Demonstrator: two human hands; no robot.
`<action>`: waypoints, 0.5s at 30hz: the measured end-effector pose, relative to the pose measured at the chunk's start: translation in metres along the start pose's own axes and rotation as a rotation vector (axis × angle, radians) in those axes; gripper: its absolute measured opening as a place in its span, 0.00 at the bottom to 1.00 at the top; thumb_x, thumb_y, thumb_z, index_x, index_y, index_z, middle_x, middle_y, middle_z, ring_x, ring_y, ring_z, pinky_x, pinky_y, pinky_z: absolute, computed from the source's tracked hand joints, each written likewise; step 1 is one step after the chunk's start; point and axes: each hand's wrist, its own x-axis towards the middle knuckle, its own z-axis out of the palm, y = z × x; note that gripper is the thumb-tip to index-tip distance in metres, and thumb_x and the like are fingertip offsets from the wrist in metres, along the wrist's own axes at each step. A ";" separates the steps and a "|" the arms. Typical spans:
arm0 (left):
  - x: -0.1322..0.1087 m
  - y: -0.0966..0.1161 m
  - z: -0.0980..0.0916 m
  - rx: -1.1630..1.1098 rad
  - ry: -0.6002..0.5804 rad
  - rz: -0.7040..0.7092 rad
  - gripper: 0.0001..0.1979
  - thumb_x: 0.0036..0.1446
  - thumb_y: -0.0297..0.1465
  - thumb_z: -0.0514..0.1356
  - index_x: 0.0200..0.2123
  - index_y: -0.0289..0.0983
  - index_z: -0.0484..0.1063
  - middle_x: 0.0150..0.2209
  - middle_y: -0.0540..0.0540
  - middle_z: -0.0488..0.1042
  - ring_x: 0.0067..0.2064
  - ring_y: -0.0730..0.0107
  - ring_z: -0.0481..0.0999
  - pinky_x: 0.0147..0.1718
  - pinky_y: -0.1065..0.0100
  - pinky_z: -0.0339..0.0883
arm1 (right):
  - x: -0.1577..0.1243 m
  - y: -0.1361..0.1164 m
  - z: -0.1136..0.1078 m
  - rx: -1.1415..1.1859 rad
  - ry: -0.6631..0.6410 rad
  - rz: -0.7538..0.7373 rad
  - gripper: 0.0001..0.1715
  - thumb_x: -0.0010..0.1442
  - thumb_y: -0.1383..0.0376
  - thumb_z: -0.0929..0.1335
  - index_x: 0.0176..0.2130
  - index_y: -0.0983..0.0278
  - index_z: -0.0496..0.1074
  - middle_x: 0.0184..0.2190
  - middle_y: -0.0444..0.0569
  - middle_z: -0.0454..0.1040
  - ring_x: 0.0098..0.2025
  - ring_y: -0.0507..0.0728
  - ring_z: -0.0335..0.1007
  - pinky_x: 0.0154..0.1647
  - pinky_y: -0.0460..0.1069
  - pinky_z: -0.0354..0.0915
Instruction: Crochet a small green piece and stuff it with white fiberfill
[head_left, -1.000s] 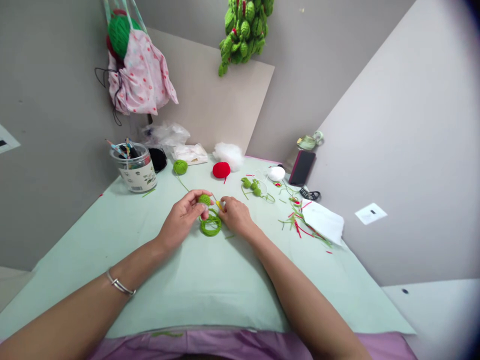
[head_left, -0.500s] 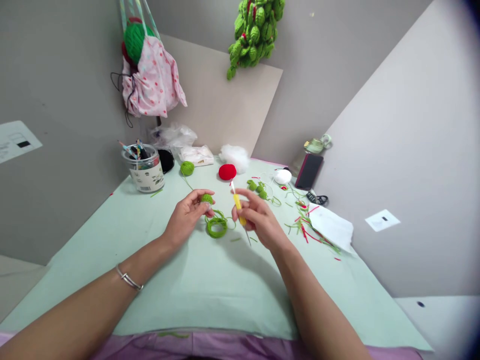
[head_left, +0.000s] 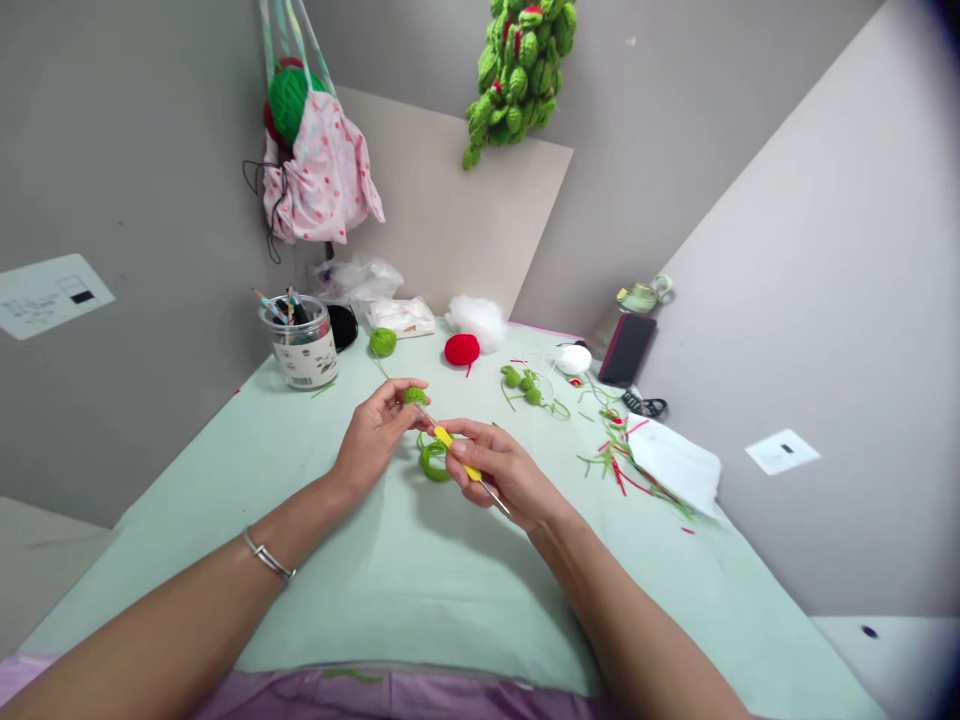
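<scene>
Between the fingertips of my left hand point(head_left: 379, 430) is a small green crocheted piece point(head_left: 415, 396). My right hand point(head_left: 499, 465) grips the yellow handle of a crochet hook point(head_left: 457, 453); its metal tip reaches the green piece, and its other metal end points down to the right. A loose coil of green yarn point(head_left: 434, 461) lies on the table just below the piece, partly behind my right fingers. From a green yarn ball point(head_left: 382, 342), a strand runs toward my left hand.
Behind the hands are a red yarn ball point(head_left: 462, 350), white stuffing point(head_left: 478, 320) and a pencil jar point(head_left: 306, 350). To the right lie small green crocheted pieces point(head_left: 531, 388), a white ball point(head_left: 574, 360), yarn scraps point(head_left: 619, 465), a phone point(head_left: 628, 350) and white paper point(head_left: 675, 460).
My right hand has moved down and left, and the hook has swung from pointing up to touching the green piece. The view has shifted slightly.
</scene>
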 end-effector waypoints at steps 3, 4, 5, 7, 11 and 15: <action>0.000 -0.001 0.000 0.023 0.006 0.001 0.16 0.57 0.38 0.67 0.46 0.37 0.75 0.35 0.50 0.78 0.34 0.66 0.80 0.43 0.60 0.77 | 0.001 0.003 0.005 -0.012 0.033 -0.034 0.22 0.60 0.55 0.77 0.49 0.65 0.76 0.22 0.39 0.74 0.15 0.44 0.49 0.17 0.46 0.38; 0.000 -0.002 0.000 0.031 0.009 0.003 0.16 0.57 0.38 0.67 0.46 0.37 0.75 0.34 0.50 0.78 0.33 0.66 0.80 0.43 0.61 0.77 | 0.002 0.004 0.006 -0.011 0.043 -0.036 0.22 0.60 0.55 0.77 0.49 0.65 0.76 0.22 0.40 0.74 0.15 0.44 0.49 0.17 0.46 0.38; -0.001 -0.003 0.001 0.039 0.012 0.004 0.16 0.57 0.38 0.66 0.46 0.37 0.75 0.33 0.51 0.78 0.33 0.66 0.80 0.42 0.61 0.77 | 0.003 0.004 0.008 -0.001 0.050 -0.031 0.22 0.59 0.55 0.77 0.48 0.66 0.77 0.22 0.40 0.74 0.15 0.44 0.49 0.17 0.46 0.38; -0.003 -0.004 0.004 0.054 0.015 0.009 0.15 0.56 0.38 0.66 0.45 0.38 0.73 0.32 0.51 0.77 0.33 0.65 0.80 0.41 0.61 0.77 | 0.005 0.004 0.012 0.037 0.062 -0.013 0.21 0.59 0.55 0.77 0.46 0.66 0.77 0.20 0.38 0.72 0.15 0.43 0.46 0.18 0.46 0.37; -0.009 -0.004 0.010 0.094 -0.016 0.006 0.13 0.58 0.39 0.64 0.43 0.39 0.72 0.31 0.51 0.77 0.33 0.64 0.80 0.38 0.62 0.76 | 0.006 0.002 0.017 0.027 0.107 -0.015 0.19 0.59 0.55 0.75 0.41 0.67 0.78 0.16 0.34 0.63 0.16 0.44 0.40 0.18 0.46 0.36; -0.011 0.000 0.011 0.153 -0.063 -0.003 0.12 0.61 0.38 0.61 0.43 0.39 0.73 0.27 0.53 0.76 0.30 0.65 0.78 0.36 0.64 0.74 | 0.001 0.005 0.024 -0.214 0.166 -0.160 0.16 0.63 0.56 0.72 0.45 0.66 0.77 0.16 0.34 0.64 0.19 0.47 0.48 0.21 0.46 0.45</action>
